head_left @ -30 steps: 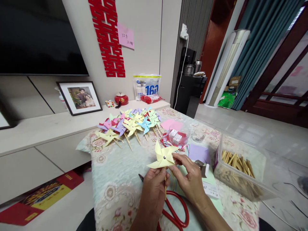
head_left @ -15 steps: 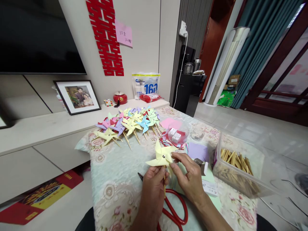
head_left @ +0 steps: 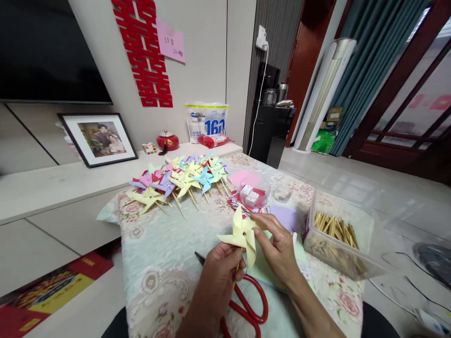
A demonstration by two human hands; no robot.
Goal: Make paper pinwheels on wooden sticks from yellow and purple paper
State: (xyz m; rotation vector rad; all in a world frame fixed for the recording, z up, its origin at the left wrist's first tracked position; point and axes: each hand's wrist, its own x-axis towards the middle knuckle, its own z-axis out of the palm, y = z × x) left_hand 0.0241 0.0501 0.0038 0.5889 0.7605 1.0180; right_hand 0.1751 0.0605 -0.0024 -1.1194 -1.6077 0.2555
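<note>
A pale yellow paper pinwheel [head_left: 243, 234] on a thin wooden stick is held up over the table. My left hand [head_left: 222, 268] is closed round the stick just below the blades. At the pinwheel's right side, my right hand [head_left: 276, 245] has its thumb and fingertips at the edge of one blade, seemingly pinching it. Beneath my left hand lie scissors with red handles [head_left: 262, 300], their dark tip showing to its left. Sheets of light green paper [head_left: 268, 265] lie under my right hand.
Several finished pinwheels [head_left: 185, 180] lie at the back left. A clear bin of wooden sticks [head_left: 366, 267] stands on the right. A round clear container [head_left: 262, 199] and purple paper [head_left: 286, 217] sit in the middle. A framed photo [head_left: 132, 157] stands on the cabinet behind.
The pinwheel has turned a little and its blades sit differently, with one now hanging down in front of the stick. My right hand stays at its right side. The camera view has shifted slightly right.
</note>
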